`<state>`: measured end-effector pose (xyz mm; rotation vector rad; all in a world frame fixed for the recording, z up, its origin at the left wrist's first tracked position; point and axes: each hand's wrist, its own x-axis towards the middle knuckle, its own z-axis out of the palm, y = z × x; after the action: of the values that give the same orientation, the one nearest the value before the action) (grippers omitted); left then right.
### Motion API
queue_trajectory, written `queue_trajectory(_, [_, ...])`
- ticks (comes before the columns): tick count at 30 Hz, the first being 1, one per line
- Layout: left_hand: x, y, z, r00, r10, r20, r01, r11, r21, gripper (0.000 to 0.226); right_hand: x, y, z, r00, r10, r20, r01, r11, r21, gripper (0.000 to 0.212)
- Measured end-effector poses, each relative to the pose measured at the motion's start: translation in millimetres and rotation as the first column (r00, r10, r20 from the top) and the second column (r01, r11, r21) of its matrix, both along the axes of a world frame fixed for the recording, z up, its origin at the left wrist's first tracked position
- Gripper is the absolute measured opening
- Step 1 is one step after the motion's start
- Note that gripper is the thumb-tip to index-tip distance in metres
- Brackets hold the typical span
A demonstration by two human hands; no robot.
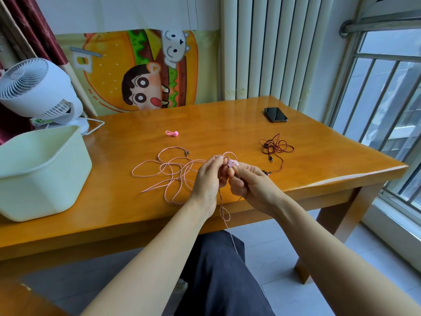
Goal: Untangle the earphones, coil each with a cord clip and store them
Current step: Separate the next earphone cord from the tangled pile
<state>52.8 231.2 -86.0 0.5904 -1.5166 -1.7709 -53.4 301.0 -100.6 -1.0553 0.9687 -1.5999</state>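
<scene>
Wooden table (pixel 227 124) by window | hands meet mid-frame: left hand (pixel 208 176) pinches pink earphones (pixel 169 165) cord, right hand (pixel 248 185) pinches small pink rounded piece (pixel 232 163) (clip or earbud, cannot tell) | cord sprawls uncoiled left of hands, one strand hanging off near edge | slack nearer left hand

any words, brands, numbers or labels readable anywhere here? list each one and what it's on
No text can be read in this view.
Cartoon poster: drawings only, no letters visible.
Phone: screen dark, no brand showing.
Fan: no label visible on the side that shows.
Plastic tub: plain, no marking visible.
</scene>
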Motion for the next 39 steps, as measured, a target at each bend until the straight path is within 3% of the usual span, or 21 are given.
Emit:
queue_trajectory(3, [-1, -1, 0, 0.999, 0.031, -0.027, -0.031, 1.000, 0.003, 0.024, -4, 7, 6, 0.992, -0.005, -0.124, 0.013, 0.998, 0.068, 0.033])
queue_trajectory(7, [2, -8, 5, 0.992, 0.072, -0.104, -0.062, 0.993, 0.097, 0.017, -20, 21, 15, 0.938, 0.014, -0.345, 0.091, 0.954, 0.287, 0.042])
queue_trajectory(10, [2, -7, 12, 0.992, 0.021, -0.128, -0.006, 0.993, 0.117, 0.014, -29, 23, 26, 0.804, 0.067, -0.591, 0.214, 0.894, 0.393, 0.033])
queue_trajectory(12, [1, -2, 18, 0.993, -0.004, -0.118, 0.013, 0.996, 0.084, 0.015, -29, 18, 30, 0.670, -0.015, -0.742, 0.365, 0.877, 0.312, 0.031])
queue_trajectory(14, [-2, 4, 22, 0.996, -0.010, -0.089, 0.014, 0.999, 0.052, 0.020, -26, 14, 34, 0.575, -0.237, -0.783, 0.507, 0.854, 0.114, 0.024])
queue_trajectory(15, [-3, 6, 25, 0.997, -0.001, -0.071, 0.004, 0.999, 0.045, 0.022, -24, 13, 37, 0.580, -0.339, -0.741, 0.535, 0.844, 0.033, 0.021])
queue_trajectory(16, [-4, 7, 26, 0.998, 0.014, -0.056, -0.012, 0.999, 0.037, 0.021, -22, 12, 41, 0.644, -0.385, -0.662, 0.509, 0.861, -0.005, 0.021])
queue_trajectory(18, [-5, 5, 25, 0.998, 0.027, -0.055, -0.025, 0.999, 0.033, 0.019, -17, 10, 45, 0.848, -0.290, -0.443, 0.317, 0.948, -0.014, 0.028])
queue_trajectory(20, [-5, 4, 23, 0.997, 0.038, -0.063, -0.034, 0.996, 0.078, 0.018, -10, 10, 46, 0.926, -0.174, -0.334, 0.178, 0.984, -0.019, 0.030])
queue_trajectory(24, [-4, 1, 23, 0.982, 0.182, -0.045, -0.172, 0.971, 0.166, 0.014, -11, 7, 37, 0.824, -0.352, -0.443, 0.374, 0.927, -0.041, 0.022])
queue_trajectory(28, [0, -10, 22, 0.946, 0.319, -0.052, -0.294, 0.916, 0.273, 0.013, -20, 8, 32, 0.835, -0.422, -0.352, 0.441, 0.897, -0.030, 0.008])
queue_trajectory(31, [-1, -10, 20, 0.942, 0.326, -0.082, -0.297, 0.922, 0.250, 0.013, -19, 13, 37, 0.916, -0.149, -0.372, 0.195, 0.977, 0.090, 0.010])
queue_trajectory(33, [-4, -8, 20, 0.950, 0.297, -0.096, -0.271, 0.937, 0.220, 0.014, -12, 14, 40, 0.915, 0.067, -0.397, 0.015, 0.980, 0.200, 0.022])
queue_trajectory(36, [-7, -7, 21, 0.963, 0.247, -0.107, -0.225, 0.957, 0.184, 0.015, -5, 11, 39, 0.877, 0.058, -0.478, 0.059, 0.972, 0.227, 0.039])
queue_trajectory(39, [-3, -14, 23, 0.939, 0.314, -0.141, -0.288, 0.940, 0.181, 0.016, -10, 13, 38, 0.897, 0.121, -0.425, -0.001, 0.963, 0.270, 0.038])
